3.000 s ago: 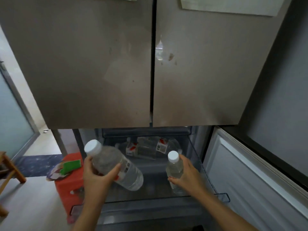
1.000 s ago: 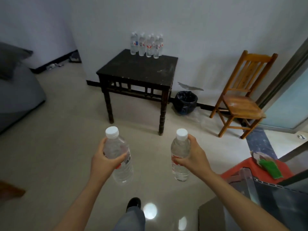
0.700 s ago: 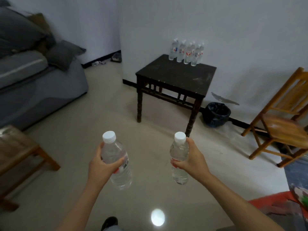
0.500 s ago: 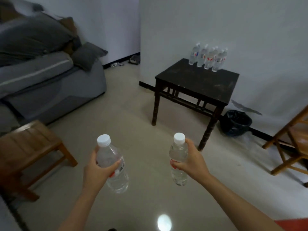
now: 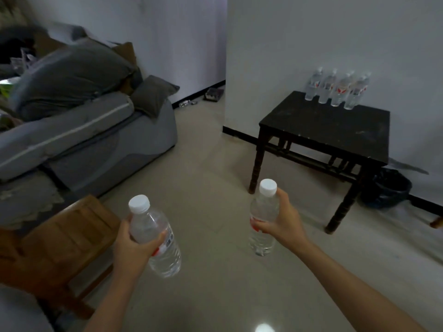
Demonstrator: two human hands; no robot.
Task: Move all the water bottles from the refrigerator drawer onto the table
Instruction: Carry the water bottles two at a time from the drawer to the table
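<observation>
Two more are out of the drawer: left hand (image 5: 134, 245) grips a tilted bottle (image 5: 165, 257), right hand (image 5: 281, 222) an upright bottle (image 5: 262, 240); the table (image 5: 323, 127), with its row of bottles (image 5: 336, 92), now looms closer.

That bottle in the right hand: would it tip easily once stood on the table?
The bottle looks full of water, so probably heavy for its size and steady. Still, it is tall and narrow; a knock might topple it, and its round body would likely roll.

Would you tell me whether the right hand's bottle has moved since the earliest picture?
Yes: the bottle, held by the right hand, has left the refrigerator drawer and neared the black table.
</observation>
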